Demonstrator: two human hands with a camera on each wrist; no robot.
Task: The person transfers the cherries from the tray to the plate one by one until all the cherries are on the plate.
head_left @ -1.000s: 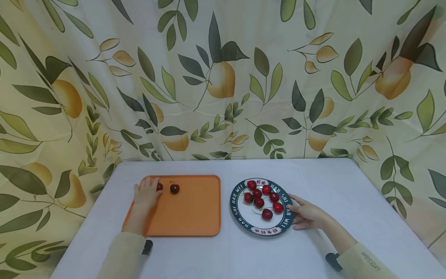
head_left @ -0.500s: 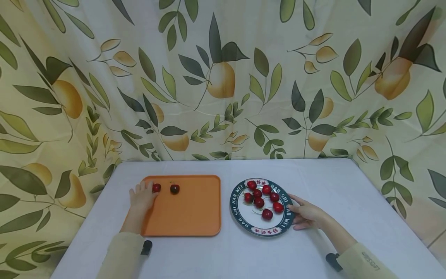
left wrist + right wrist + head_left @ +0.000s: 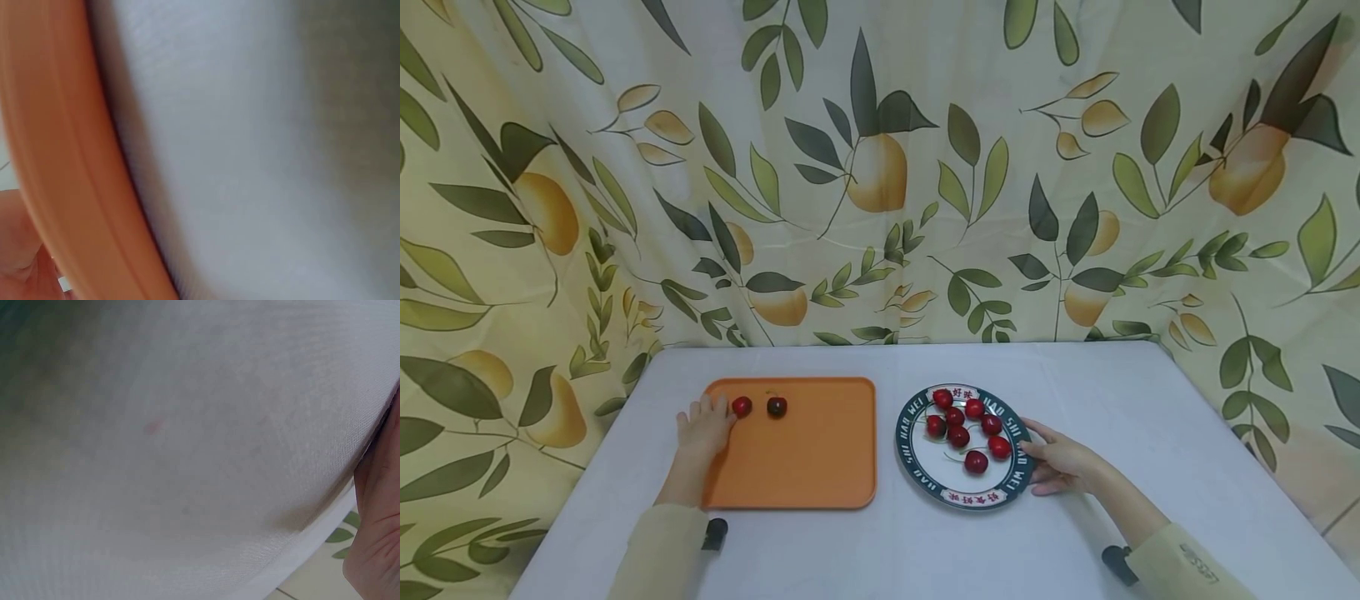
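Observation:
At the left side of the orange tray (image 3: 805, 467), my left hand (image 3: 703, 429) rests over the rim with fingers loosely extended. Just right of its thumb sits a red cherry (image 3: 742, 407); whether they touch is hard to tell. A darker cherry (image 3: 777, 407) lies further right on the tray. My right hand (image 3: 1060, 458) holds the right rim of a round plate (image 3: 910, 475), thumb on top and fingers lower at the edge. Several cherries (image 3: 957, 437) with stems lie on that plate. The left wrist view shows the tray's rim (image 3: 69, 150) close up.
A white cloth (image 3: 887, 550) covers the table beneath tray and plate. Behind it hangs a curtain (image 3: 970, 50) printed with leaves and fruit. Dark wrist devices show at both sleeves. A strip of table lies between the tray and the plate.
My left hand has shifted slightly left and drawn away from the red cherry, which now shows whole on the tray. The right hand and plate have stayed put.

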